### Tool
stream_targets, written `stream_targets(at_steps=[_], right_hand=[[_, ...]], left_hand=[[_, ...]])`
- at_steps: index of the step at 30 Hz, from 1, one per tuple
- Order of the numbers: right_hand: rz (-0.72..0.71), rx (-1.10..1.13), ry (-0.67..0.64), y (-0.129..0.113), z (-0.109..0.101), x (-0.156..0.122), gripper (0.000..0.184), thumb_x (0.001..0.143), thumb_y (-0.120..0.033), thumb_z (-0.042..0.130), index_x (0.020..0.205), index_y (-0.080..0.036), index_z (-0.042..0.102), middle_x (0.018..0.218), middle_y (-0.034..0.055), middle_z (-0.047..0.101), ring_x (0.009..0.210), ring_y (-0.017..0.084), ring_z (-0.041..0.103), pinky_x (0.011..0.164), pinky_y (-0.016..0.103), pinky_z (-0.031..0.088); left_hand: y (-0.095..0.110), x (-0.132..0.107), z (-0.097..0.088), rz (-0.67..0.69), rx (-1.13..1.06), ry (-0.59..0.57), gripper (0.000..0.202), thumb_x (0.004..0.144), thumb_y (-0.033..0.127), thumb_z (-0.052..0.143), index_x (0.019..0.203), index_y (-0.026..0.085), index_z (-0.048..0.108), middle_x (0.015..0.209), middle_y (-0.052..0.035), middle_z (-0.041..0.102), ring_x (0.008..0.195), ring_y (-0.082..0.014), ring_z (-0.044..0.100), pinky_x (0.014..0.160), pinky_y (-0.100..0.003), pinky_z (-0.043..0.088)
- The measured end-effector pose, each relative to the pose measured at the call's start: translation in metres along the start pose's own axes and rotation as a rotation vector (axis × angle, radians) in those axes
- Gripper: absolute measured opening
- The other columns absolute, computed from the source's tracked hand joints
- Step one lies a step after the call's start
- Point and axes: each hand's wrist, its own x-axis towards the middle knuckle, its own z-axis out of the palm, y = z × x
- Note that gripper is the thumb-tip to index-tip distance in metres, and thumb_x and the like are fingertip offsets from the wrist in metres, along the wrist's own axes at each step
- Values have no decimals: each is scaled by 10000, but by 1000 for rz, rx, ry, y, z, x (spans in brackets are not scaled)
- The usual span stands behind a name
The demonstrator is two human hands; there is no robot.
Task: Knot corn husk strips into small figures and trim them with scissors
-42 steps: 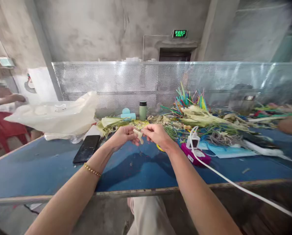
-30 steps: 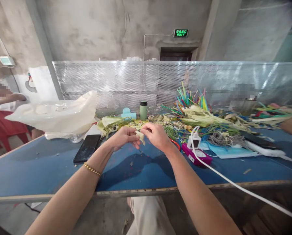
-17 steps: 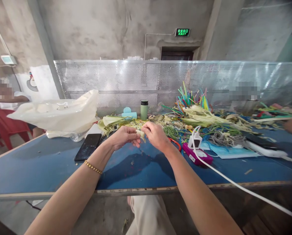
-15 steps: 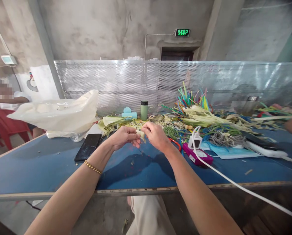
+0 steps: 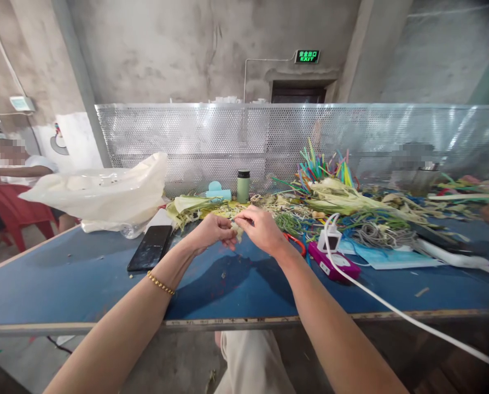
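Close together above the blue table (image 5: 228, 295), both my hands work at a small pale piece of corn husk (image 5: 238, 232). My left hand (image 5: 211, 232), with a gold bead bracelet on the wrist, is closed around it, thumb against fingers. My right hand (image 5: 261, 229) pinches at its upper end with thumb and forefinger. Much of the piece is hidden by the fingers. Behind the hands lie pale green husk leaves (image 5: 195, 204) and loose dry scraps.
A black phone (image 5: 150, 248) and a large plastic bag (image 5: 100, 191) are at left. A green bottle (image 5: 243, 187) stands behind the hands. At right are a purple box (image 5: 335, 262) with a charger, a white cable (image 5: 388, 303), a blue mask (image 5: 396, 256) and colourful stems (image 5: 322, 167).
My right fingers have shifted slightly left, closer to the left fingertips. The whole view has moved a little; both hands stay over the same spot.
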Motion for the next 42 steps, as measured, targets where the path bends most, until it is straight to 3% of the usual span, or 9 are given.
stream_targets(at_steps=[7,13,16,20,25,28,32,38,42], right_hand=[[36,-39,-84,-5,7,0,84,807,-109,648,751,-153,692,763,33,607,686,132,523,653,261,387],[58,129,-148,-5,3,4,81,779,-92,658,734,-157,673,756,11,566,684,118,522,653,248,400],[77,224,-110,-5,4,6,67,772,-116,679,738,-166,708,764,11,569,705,118,530,671,246,412],[93,300,-36,-5,7,8,54,771,-206,707,738,-172,733,735,9,567,702,125,521,673,254,420],[209,435,39,3,-3,5,272,865,-407,607,862,-154,706,766,29,644,683,133,559,650,261,437],[295,321,-21,9,-11,1,397,857,-488,586,664,-146,644,598,11,579,562,122,504,545,250,382],[300,249,-108,11,-12,-2,334,804,-397,624,577,-153,596,522,-18,513,502,99,440,492,233,320],[237,271,-74,2,-12,-1,194,777,-265,585,623,-153,623,548,-18,546,527,99,456,518,223,337],[241,290,-58,-2,-12,-2,172,779,-267,597,658,-152,638,577,-7,583,550,108,488,549,228,372]], left_hand=[[-5,2,3,-60,22,36,61,712,124,678,660,98,659,595,-41,683,522,-137,666,490,-210,467],[2,-1,4,-54,85,15,53,687,97,655,637,113,652,574,-28,674,499,-134,652,490,-220,477],[5,-2,3,-56,99,-11,55,682,101,665,630,112,651,582,-34,678,491,-129,642,501,-226,482],[5,-3,3,-65,96,-66,106,694,117,682,598,111,636,580,-45,676,489,-134,642,508,-234,481],[7,-3,2,-51,1,-25,129,727,191,732,669,104,657,594,-37,673,509,-117,636,512,-220,469],[7,-1,1,-15,-41,23,154,724,219,751,688,101,659,606,-33,668,523,-121,639,539,-235,486],[4,1,-2,16,-59,40,182,726,256,762,715,101,667,635,-40,672,539,-133,642,564,-263,503],[4,-2,-4,-8,-133,-92,248,727,327,785,737,102,680,694,-54,692,593,-124,643,637,-271,511],[4,-2,-4,-56,-207,-69,411,768,489,732,767,84,668,680,-82,689,564,-128,631,604,-269,490]])
